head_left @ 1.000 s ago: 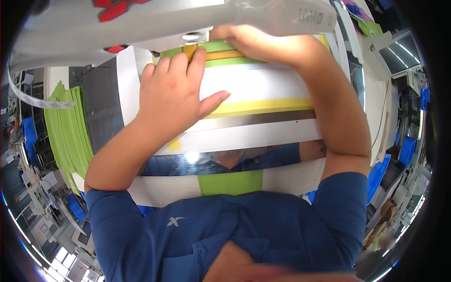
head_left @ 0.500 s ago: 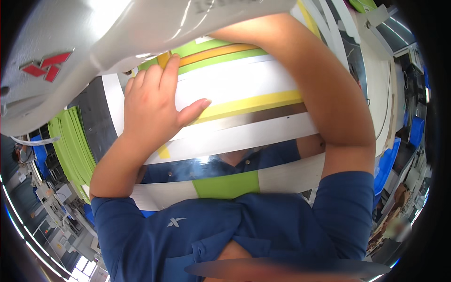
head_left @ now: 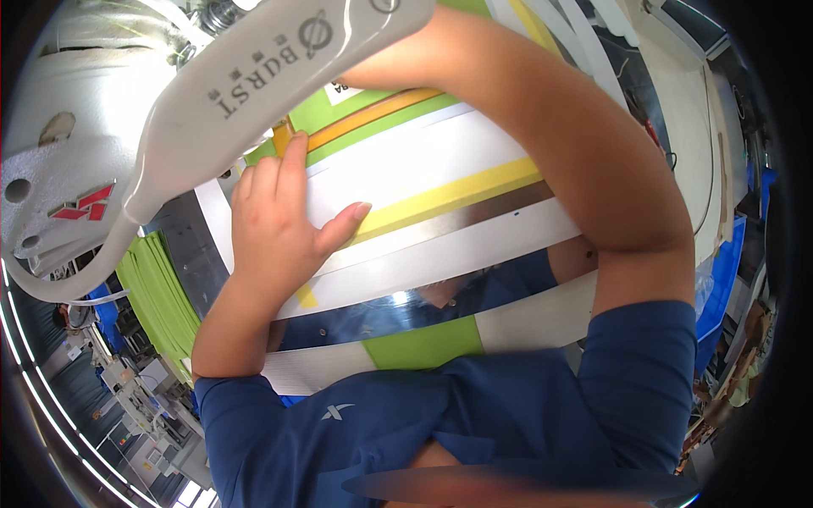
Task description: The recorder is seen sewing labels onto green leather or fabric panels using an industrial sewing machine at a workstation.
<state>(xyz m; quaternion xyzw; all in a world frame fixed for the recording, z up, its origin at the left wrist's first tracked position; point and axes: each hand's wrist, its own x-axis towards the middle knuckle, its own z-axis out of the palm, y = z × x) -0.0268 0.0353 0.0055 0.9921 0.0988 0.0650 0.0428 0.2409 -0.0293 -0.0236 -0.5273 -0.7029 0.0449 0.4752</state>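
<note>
My left hand (head_left: 278, 222) lies flat on a white sheet (head_left: 415, 157), fingers stretched forward and thumb out to the side. Its fingertips reach an orange strip (head_left: 373, 116) running along green fabric (head_left: 320, 110), beside the machine's working area. My right arm curves around the far side of the work. Only the wrist end of my right hand (head_left: 389, 68) shows; its fingers are hidden behind a grey-white gooseneck lamp (head_left: 246, 93). A small white label lies on the green fabric near that wrist. Yellow tape (head_left: 449, 196) crosses the white sheet near my left thumb.
A white machine body (head_left: 93, 102) with a red emblem stands at far left. Folded green fabric pieces (head_left: 157, 296) are stacked left of my forearm. A shiny metal strip (head_left: 406, 313) and a white board with a green patch (head_left: 423, 343) lie before me. A blue bin (head_left: 720, 296) stands right.
The view has shifted, so the lamp shows more fully and the machine sits farther left. My left hand stays flat by the orange strip; my right arm keeps its curved pose.
</note>
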